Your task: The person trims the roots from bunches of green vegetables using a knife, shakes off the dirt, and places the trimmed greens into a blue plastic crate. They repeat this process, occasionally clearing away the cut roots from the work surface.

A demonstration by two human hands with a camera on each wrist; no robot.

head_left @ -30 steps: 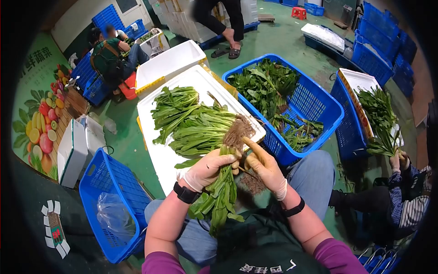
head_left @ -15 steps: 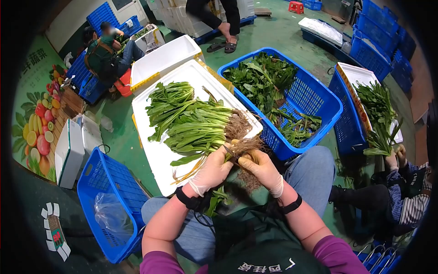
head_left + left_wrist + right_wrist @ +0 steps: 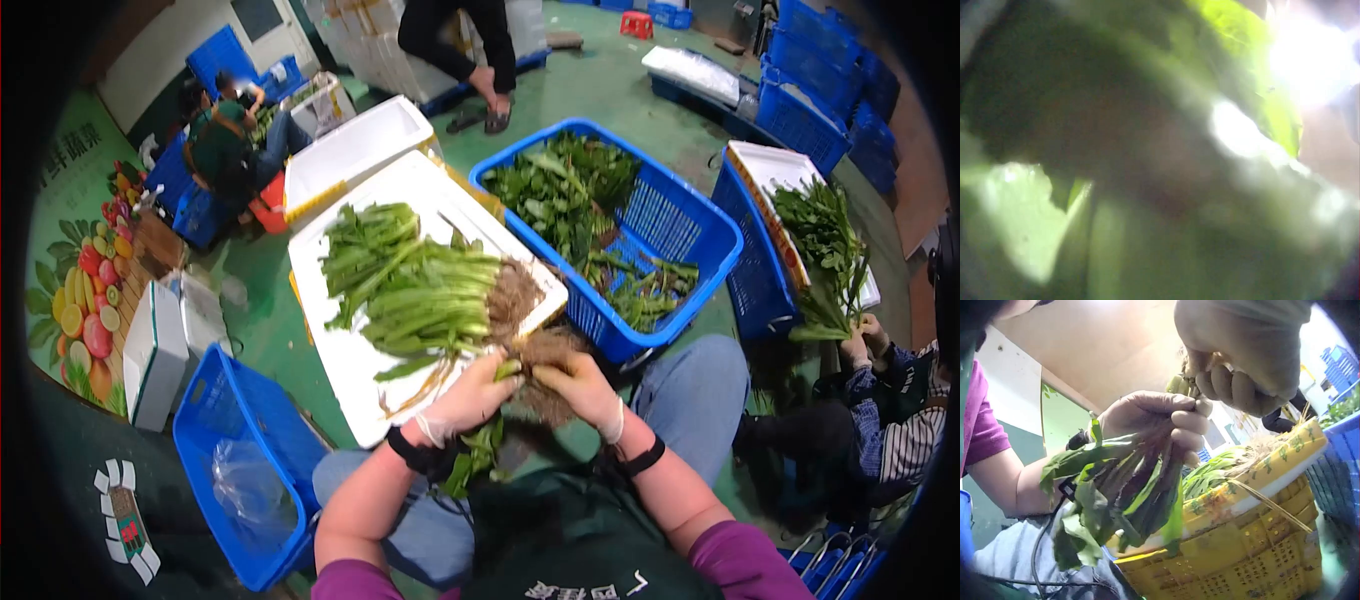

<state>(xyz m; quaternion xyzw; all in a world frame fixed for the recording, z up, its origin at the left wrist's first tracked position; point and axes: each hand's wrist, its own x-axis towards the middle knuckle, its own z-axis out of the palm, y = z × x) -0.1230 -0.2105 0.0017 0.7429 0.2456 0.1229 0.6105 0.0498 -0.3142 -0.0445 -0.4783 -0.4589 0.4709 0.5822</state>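
Note:
My gloved left hand (image 3: 470, 390) grips a bunch of leafy greens (image 3: 1141, 481) around its stems, and the leaves hang below the fist. At the root end, my gloved right hand (image 3: 580, 385) has its fingers curled in on the brown roots (image 3: 545, 348), close beside the left thumb. Beyond both hands, more rooted greens (image 3: 430, 300) lie in bundles on a white foam lid (image 3: 350, 400). Yellowed stalks (image 3: 425, 385) lie near the lid's front edge. Blurred leaves (image 3: 1022, 219) fill most of the left wrist view and hide the fingers there.
A blue crate (image 3: 690, 215) with loose greens stands at the right of the lid, another blue crate (image 3: 225, 400) with a clear plastic bag at the left. The lid rests over a yellow crate (image 3: 1222, 569). At far right another person's hands (image 3: 865, 340) hold greens.
My right index finger, extended a second ago, is now curled in at the root end. The bunch's roots have swung toward the right hand. Yellowed stalks have appeared on the lid.

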